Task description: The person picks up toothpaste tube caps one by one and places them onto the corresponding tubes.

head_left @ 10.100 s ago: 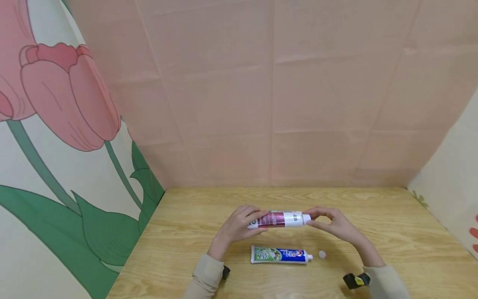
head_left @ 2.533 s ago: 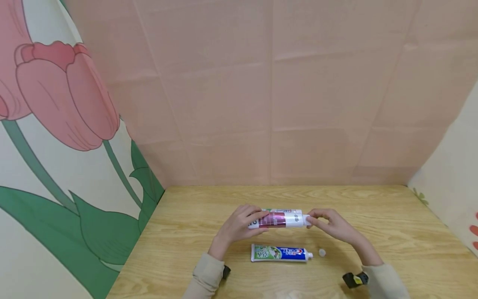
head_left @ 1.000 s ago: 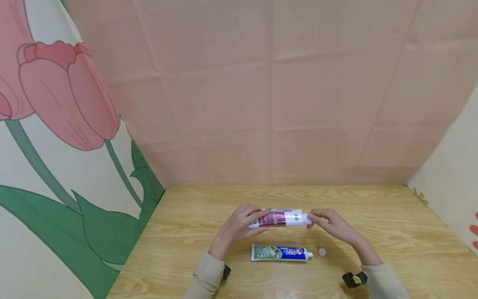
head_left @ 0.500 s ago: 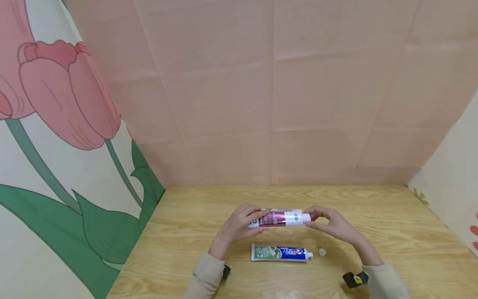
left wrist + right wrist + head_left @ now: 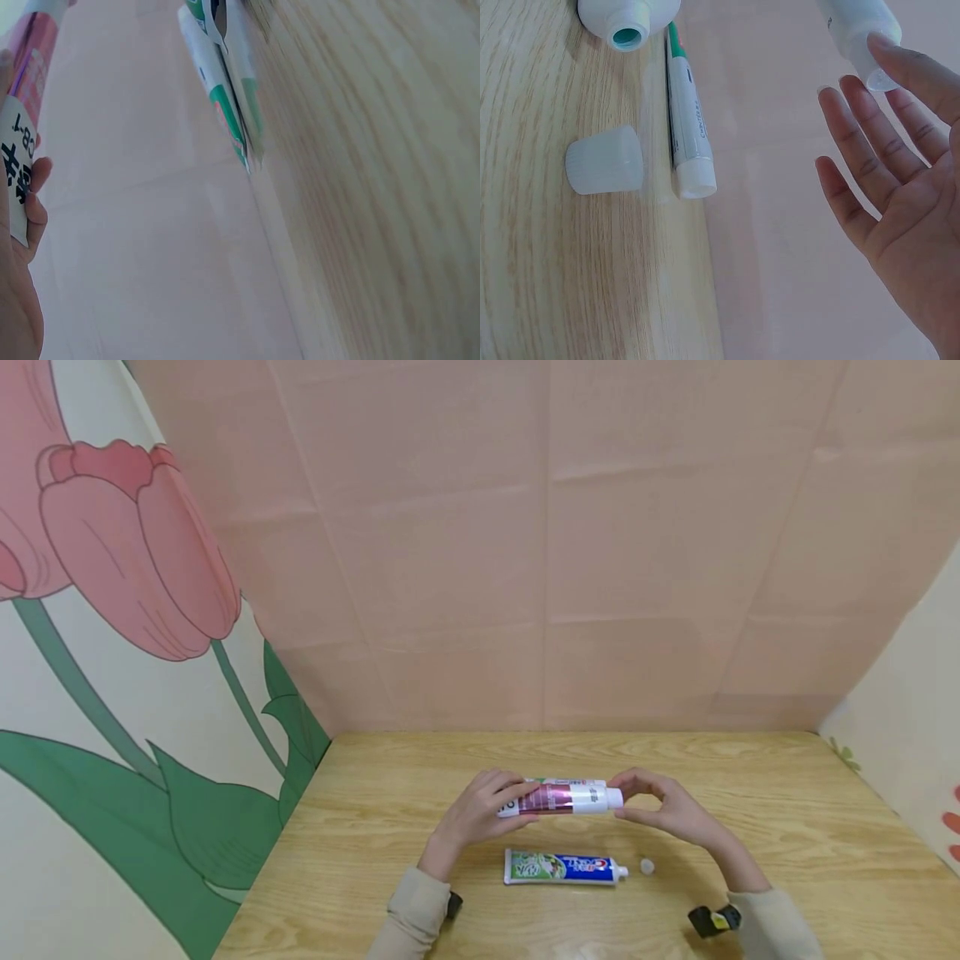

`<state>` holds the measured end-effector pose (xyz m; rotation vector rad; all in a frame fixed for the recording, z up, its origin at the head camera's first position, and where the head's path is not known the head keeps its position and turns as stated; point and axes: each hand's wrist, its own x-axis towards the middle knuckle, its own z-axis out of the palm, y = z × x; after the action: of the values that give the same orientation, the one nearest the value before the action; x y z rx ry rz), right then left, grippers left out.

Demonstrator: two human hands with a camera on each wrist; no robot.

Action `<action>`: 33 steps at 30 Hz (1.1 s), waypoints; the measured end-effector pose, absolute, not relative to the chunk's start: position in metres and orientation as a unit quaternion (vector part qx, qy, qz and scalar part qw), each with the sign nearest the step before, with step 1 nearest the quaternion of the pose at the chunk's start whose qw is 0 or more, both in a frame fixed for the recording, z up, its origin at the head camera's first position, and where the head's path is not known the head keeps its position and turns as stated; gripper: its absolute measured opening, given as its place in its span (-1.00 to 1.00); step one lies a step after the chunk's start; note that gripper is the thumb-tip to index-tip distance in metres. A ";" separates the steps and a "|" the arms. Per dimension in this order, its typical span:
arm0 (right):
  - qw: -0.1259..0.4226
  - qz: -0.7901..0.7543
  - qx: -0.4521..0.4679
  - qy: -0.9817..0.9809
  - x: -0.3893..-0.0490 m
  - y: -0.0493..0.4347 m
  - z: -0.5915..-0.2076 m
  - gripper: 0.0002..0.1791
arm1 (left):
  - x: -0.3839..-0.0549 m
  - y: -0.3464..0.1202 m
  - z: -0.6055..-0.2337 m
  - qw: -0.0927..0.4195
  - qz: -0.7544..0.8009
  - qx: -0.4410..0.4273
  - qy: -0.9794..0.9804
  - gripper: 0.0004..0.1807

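Observation:
My left hand (image 5: 476, 810) grips a purple-and-white toothpaste tube (image 5: 558, 799) by its tail half, holding it level above the table. In the left wrist view, fingers (image 5: 37, 214) wrap the white end of the tube. The thumb and index finger of my right hand (image 5: 667, 810) are at the white cap (image 5: 615, 797) on the tube's right end. The right wrist view shows the thumb on this cap, with the other fingers spread. Nearer me lies an uncapped blue-and-green toothpaste tube (image 5: 562, 867), its nozzle (image 5: 626, 36) pointing right. A loose white cap (image 5: 647, 866) rests beside that nozzle.
Behind the held tube, another white-and-green toothpaste tube (image 5: 581, 782) lies on the wooden table (image 5: 390, 777), mostly hidden in the head view. Its cap (image 5: 696, 178) is on. A pink cloth (image 5: 543, 568) hangs along the table's back edge.
Right thumb and index finger have shifted round the held tube's cap, their tips now further apart above and below it. The left hand and the tubes have hardly moved.

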<state>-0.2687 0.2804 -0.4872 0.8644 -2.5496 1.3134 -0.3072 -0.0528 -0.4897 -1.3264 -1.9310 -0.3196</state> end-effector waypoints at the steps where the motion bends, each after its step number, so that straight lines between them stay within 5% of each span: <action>1: 0.074 0.438 0.288 -0.849 -0.269 0.281 -0.487 -0.61 | -0.307 -0.053 -0.490 0.378 -0.126 -0.519 -0.756 -0.43; 33: 0.066 0.440 0.279 -0.851 -0.268 0.281 -0.483 -0.70 | -0.309 -0.051 -0.491 0.369 -0.136 -0.519 -0.759 -0.39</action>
<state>-0.2676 0.2807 -0.4826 0.8420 -2.5666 1.3269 -0.3086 -0.0509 -0.4914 -1.3328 -1.9474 -0.3498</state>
